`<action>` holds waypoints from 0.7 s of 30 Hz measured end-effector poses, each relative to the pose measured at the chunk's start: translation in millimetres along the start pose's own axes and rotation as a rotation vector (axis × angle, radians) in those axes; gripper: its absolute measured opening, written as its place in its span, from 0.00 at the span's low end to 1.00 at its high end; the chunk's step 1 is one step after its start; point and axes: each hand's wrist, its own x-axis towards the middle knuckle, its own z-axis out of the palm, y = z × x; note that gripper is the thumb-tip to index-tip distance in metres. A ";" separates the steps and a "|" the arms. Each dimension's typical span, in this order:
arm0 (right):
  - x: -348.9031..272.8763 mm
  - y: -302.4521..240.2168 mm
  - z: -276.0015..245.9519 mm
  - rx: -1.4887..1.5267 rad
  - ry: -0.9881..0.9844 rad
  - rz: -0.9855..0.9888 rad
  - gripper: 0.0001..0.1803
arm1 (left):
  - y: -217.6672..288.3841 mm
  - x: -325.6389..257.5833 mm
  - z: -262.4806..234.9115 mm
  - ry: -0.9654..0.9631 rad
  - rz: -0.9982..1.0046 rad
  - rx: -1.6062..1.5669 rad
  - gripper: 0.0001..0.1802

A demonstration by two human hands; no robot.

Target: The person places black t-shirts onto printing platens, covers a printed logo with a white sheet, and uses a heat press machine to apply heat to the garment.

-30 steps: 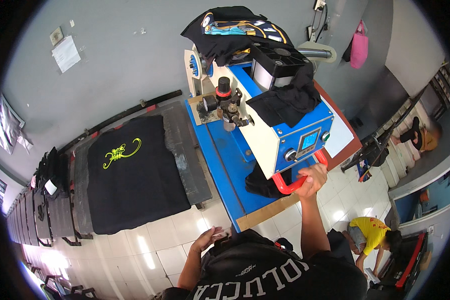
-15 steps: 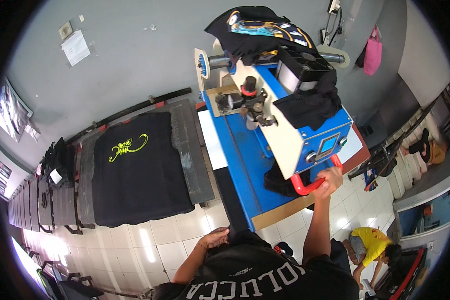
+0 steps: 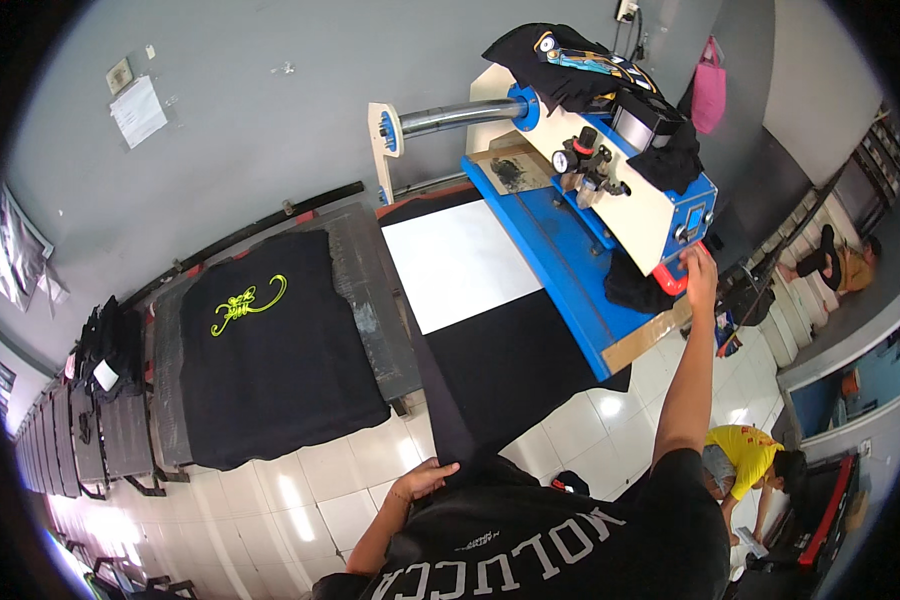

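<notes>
My right hand (image 3: pixel 698 270) is wrapped round the red handle (image 3: pixel 673 281) at the front of a blue and cream heat press (image 3: pixel 580 235). The press head is swung out to the right on its metal arm. To its left, a black T-shirt (image 3: pixel 500 370) lies over the lower bed, its near part hanging toward me. A white sheet (image 3: pixel 460 262) lies flat on the shirt's upper part. My left hand (image 3: pixel 428 478) is closed at the shirt's near left edge, by my waist; its fingertips are partly hidden.
Left of the press, a black shirt with a yellow-green print (image 3: pixel 280 350) lies on a grey board (image 3: pixel 370 315). More boards run off leftward. Black cloths (image 3: pixel 550 70) rest on the press head. A co-worker in a yellow shirt (image 3: pixel 742 462) bends down at lower right; another person (image 3: pixel 850 265) sits farther back.
The press head has swung to the right with my right hand on its handle, uncovering the white sheet and more of the black T-shirt. My left hand has stayed nearly in place.
</notes>
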 end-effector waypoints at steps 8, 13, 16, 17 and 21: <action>28.4 51.6 3.2 -0.409 -0.117 0.005 0.24 | -6.7 -15.5 0.0 0.055 0.279 0.146 0.37; 37.8 68.9 4.5 -0.691 -0.162 0.140 0.25 | 20.3 -43.5 0.7 0.060 0.250 0.354 0.33; 57.7 87.5 -1.1 -0.762 -0.206 0.289 0.34 | 13.5 -41.7 3.3 0.078 0.336 0.303 0.31; 62.2 97.1 -3.2 -0.782 -0.189 0.295 0.35 | 10.3 -37.0 3.7 0.087 0.396 0.256 0.30; 51.2 103.3 -3.5 -0.723 0.024 0.164 0.32 | 72.4 -82.8 31.0 0.116 0.360 0.306 0.29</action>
